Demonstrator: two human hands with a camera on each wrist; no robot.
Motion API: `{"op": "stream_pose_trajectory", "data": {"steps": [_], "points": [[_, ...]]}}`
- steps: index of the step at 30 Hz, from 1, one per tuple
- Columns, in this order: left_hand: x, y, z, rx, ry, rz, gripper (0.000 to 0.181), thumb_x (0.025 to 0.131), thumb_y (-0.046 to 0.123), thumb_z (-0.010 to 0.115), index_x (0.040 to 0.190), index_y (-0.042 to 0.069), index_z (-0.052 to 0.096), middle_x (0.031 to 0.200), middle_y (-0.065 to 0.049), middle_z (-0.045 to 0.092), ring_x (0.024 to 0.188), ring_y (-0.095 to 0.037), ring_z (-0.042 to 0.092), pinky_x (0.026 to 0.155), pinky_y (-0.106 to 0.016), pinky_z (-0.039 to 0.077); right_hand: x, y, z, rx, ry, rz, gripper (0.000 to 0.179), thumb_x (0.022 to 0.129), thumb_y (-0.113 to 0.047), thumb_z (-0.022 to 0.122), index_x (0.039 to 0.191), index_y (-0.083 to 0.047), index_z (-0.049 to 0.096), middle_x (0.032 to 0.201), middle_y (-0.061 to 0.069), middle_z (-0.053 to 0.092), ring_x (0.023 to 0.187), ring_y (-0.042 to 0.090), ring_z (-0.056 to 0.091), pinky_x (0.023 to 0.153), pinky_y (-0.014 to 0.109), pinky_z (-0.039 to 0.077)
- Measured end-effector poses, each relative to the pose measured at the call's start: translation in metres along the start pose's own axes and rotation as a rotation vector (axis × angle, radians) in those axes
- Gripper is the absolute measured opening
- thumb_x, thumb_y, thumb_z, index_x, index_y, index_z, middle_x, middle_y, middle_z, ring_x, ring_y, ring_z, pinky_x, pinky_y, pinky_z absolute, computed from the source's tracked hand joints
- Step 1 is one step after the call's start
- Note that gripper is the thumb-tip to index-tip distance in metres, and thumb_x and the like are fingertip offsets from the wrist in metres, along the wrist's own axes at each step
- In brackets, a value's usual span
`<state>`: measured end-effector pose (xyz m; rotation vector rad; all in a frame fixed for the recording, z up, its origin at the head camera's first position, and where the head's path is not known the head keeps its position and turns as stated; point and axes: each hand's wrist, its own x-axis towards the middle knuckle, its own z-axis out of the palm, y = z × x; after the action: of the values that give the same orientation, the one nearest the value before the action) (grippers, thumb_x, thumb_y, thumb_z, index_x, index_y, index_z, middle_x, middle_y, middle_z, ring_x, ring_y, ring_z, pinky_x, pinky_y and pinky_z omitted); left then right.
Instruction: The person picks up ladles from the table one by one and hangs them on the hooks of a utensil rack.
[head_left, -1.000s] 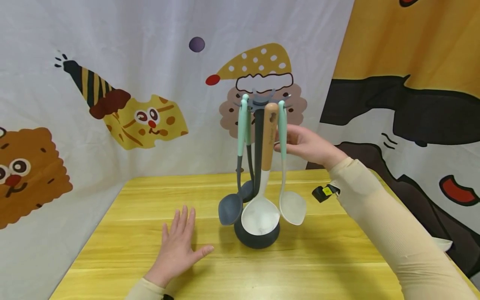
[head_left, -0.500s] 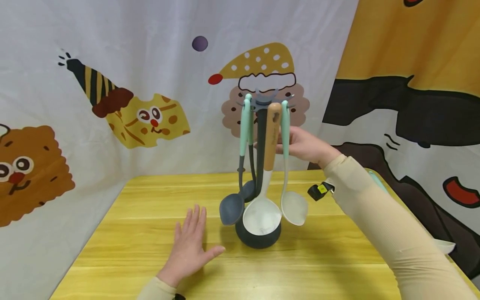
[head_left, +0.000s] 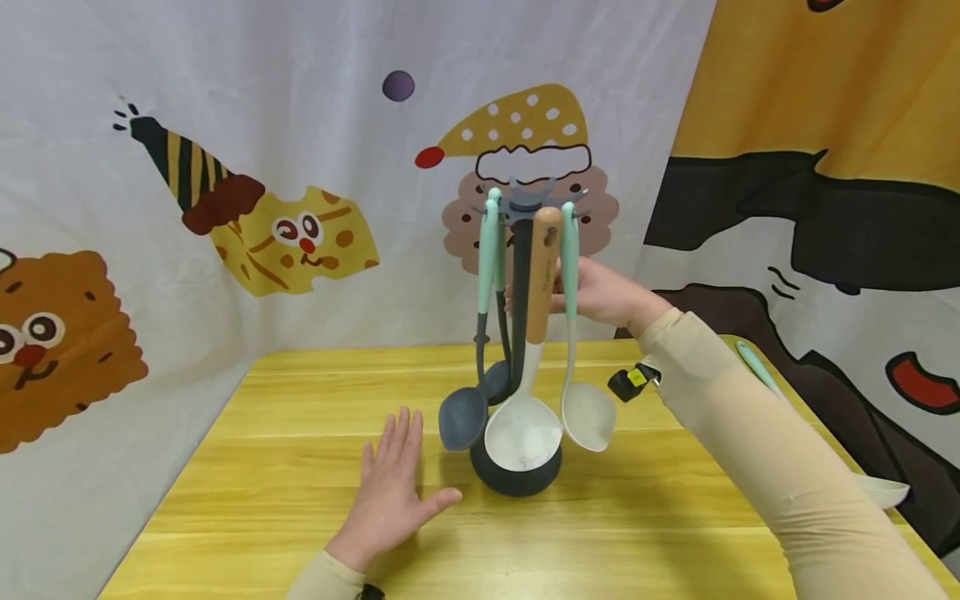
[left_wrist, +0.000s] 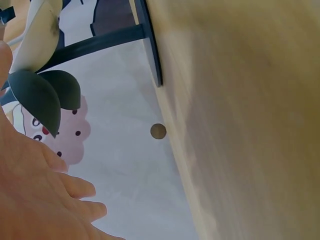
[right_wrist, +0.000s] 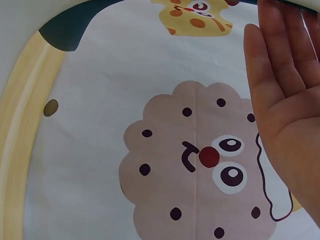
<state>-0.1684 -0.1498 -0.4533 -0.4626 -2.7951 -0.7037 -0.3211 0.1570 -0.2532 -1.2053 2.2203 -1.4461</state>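
Observation:
A utensil stand with a dark post (head_left: 521, 308), a round base (head_left: 516, 478) and a hooked top (head_left: 525, 204) stands upright on the table. From it hang a white ladle (head_left: 522, 433) with a wooden handle, a cream spoon (head_left: 588, 417) and two grey spoons (head_left: 462, 418) with mint handles. My right hand (head_left: 603, 293) reaches behind the handles at mid-height, fingertips showing just past the post. Its fingers (right_wrist: 282, 55) look long in the right wrist view; I cannot tell whether they grip the post. Left of the base, my left hand (head_left: 390, 496) spreads its fingers, holding nothing.
At the table's right edge lies a mint handle (head_left: 757, 364), and a white utensil end (head_left: 883, 492) pokes out past the right sleeve (head_left: 757, 433). A printed curtain (head_left: 322, 108) hangs behind the wooden table (head_left: 300, 467).
My left hand has shifted right, closer to the stand's base. The right hand has reached slightly further left behind the handles. The mint handle at the right edge has come out from behind the sleeve.

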Motion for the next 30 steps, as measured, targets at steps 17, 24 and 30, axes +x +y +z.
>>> {"op": "stream_pose_trajectory", "data": {"steps": [17, 24, 30], "points": [[0.008, 0.017, -0.003, -0.074, 0.002, 0.002, 0.116, 0.080, 0.075, 0.060, 0.158, 0.002, 0.012, 0.164, -0.016, 0.002, 0.150, -0.036, -0.002, 0.111, -0.069, 0.002, 0.006, 0.007, 0.009, 0.119, -0.170, -0.050, 0.059, 0.092, -0.036, 0.069, 0.122, 0.014, 0.058, 0.117, 0.018, 0.067, 0.115, 0.029, 0.062, 0.102, 0.043, 0.044], [0.007, 0.015, -0.002, -0.065, 0.016, -0.001, 0.117, 0.081, 0.076, 0.058, 0.158, 0.001, 0.012, 0.163, -0.017, 0.002, 0.149, -0.036, -0.001, 0.112, -0.067, 0.002, 0.006, 0.007, 0.011, 0.139, -0.146, -0.059, 0.060, 0.091, -0.036, 0.070, 0.121, 0.015, 0.059, 0.115, 0.017, 0.068, 0.115, 0.029, 0.062, 0.102, 0.043, 0.045], [0.006, 0.014, -0.003, -0.069, 0.018, -0.003, 0.117, 0.080, 0.075, 0.058, 0.158, 0.002, 0.011, 0.163, -0.017, 0.002, 0.149, -0.037, -0.001, 0.112, -0.067, 0.002, 0.005, 0.007, 0.013, 0.107, -0.116, -0.059, 0.047, 0.095, -0.025, 0.068, 0.120, 0.014, 0.061, 0.115, 0.018, 0.069, 0.114, 0.029, 0.063, 0.101, 0.044, 0.045]]}}
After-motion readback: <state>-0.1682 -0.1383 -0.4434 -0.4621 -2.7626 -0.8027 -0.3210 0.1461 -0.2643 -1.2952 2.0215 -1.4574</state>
